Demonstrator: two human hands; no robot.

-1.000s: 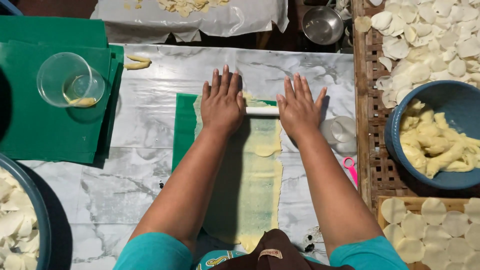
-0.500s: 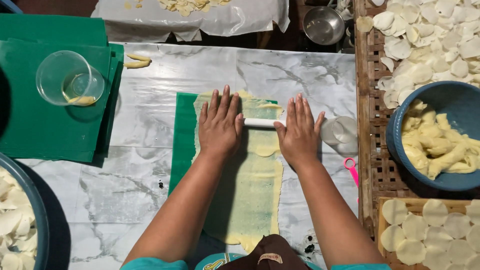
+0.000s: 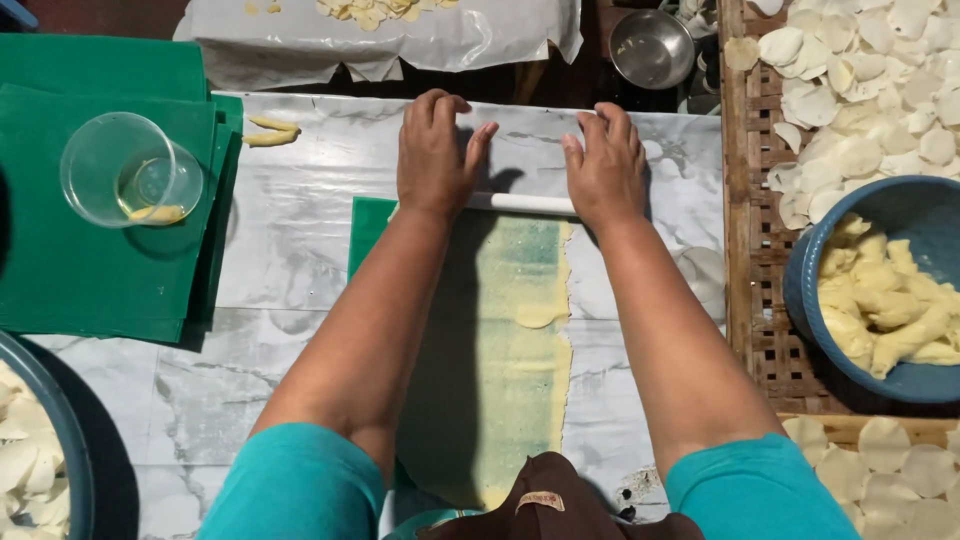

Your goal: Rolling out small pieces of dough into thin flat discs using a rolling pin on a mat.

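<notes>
On the marble table (image 3: 300, 230): left hand (image 3: 432, 152) and right hand (image 3: 605, 165) flat, fingers spread, pressing on a white rolling pin (image 3: 522, 203). Beneath, thin yellow dough sheet (image 3: 515, 340) over a green mat (image 3: 368, 225). Nearby right, blue bowl (image 3: 925, 215) of dough pieces.

At your left you have a clear plastic cup (image 3: 131, 170) on green sheets (image 3: 90, 270). At your right a blue bowl (image 3: 905, 215) of dough pieces stands on a bamboo rack (image 3: 745, 300).
</notes>
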